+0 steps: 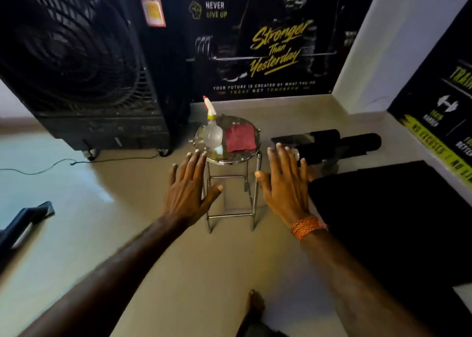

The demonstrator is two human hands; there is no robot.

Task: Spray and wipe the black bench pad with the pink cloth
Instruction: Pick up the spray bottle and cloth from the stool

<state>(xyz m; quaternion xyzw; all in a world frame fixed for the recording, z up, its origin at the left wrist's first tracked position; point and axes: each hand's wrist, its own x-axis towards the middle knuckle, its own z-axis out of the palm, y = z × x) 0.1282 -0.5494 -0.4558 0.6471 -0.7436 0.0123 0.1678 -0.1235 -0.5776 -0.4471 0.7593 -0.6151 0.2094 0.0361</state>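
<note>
A folded pink cloth (240, 139) lies on the round top of a small steel stool (251, 151). A clear spray bottle (212, 130) with a white and red nozzle stands on the stool, left of the cloth. The black bench pad (398, 219) fills the right side of the view. My left hand (190, 188) hovers flat, fingers spread, just in front of the stool's left edge. My right hand (286, 183), an orange band at its wrist, hovers flat between the stool and the pad. Neither hand holds anything.
A big black air cooler (84, 63) on wheels stands at the back left, its cable across the floor. Black foam rollers (342, 144) of the bench lie behind the pad. Posters cover the walls. A dark frame piece (28, 219) sits at left. My foot (254, 304) shows below.
</note>
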